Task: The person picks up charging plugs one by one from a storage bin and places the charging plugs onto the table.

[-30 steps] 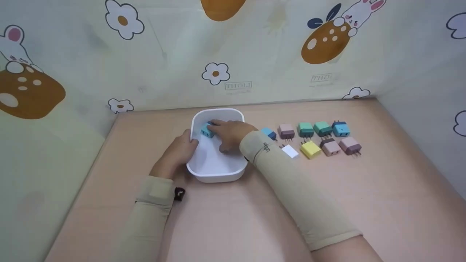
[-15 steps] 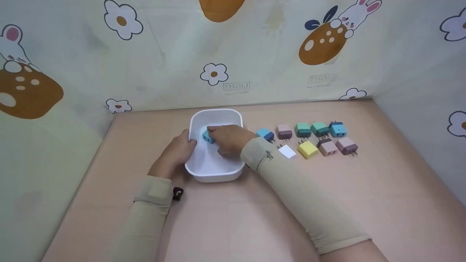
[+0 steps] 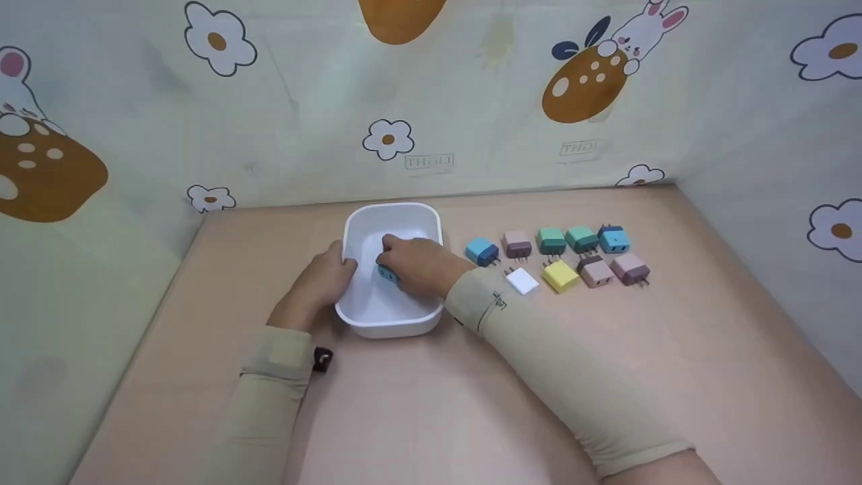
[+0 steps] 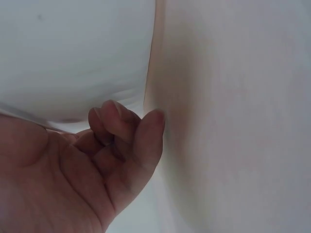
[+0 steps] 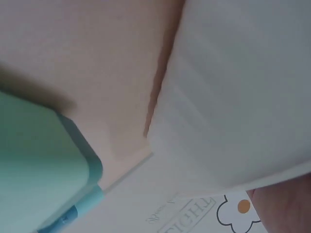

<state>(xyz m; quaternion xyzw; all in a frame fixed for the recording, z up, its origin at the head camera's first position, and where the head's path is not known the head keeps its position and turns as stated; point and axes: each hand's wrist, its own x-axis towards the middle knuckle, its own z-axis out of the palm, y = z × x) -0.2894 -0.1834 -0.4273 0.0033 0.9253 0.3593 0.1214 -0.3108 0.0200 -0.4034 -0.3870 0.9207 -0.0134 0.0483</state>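
Observation:
In the head view, a white plastic box (image 3: 377,307) stands on the table. My left hand (image 3: 319,281) grips its left wall, thumb over the rim. The left wrist view shows this hand's curled fingers (image 4: 141,141) against the box's outer wall. My right hand (image 3: 423,265) reaches down inside the box and holds a small blue wall charger (image 3: 386,273) with two ports showing; the thumb side of the grip is hidden. Both forearms wear beige sleeves. In the right wrist view, the box's outer wall (image 5: 233,97) fills the right side, with a corner of that hand (image 5: 284,206) beyond its rim.
Right of the box lie several wall chargers: a blue one (image 3: 482,251) closest, then a white one (image 3: 522,281), a yellow one (image 3: 559,276), green ones (image 3: 551,240) and pinkish ones (image 3: 631,269). A teal block-shaped thing (image 5: 43,165) looms close in the right wrist view. Patterned cloth (image 3: 323,101) backs the table.
The blue charger in the box has moved toward the near side, and my right hand has come with it. My left hand keeps its hold on the box. The head view has shifted slightly.

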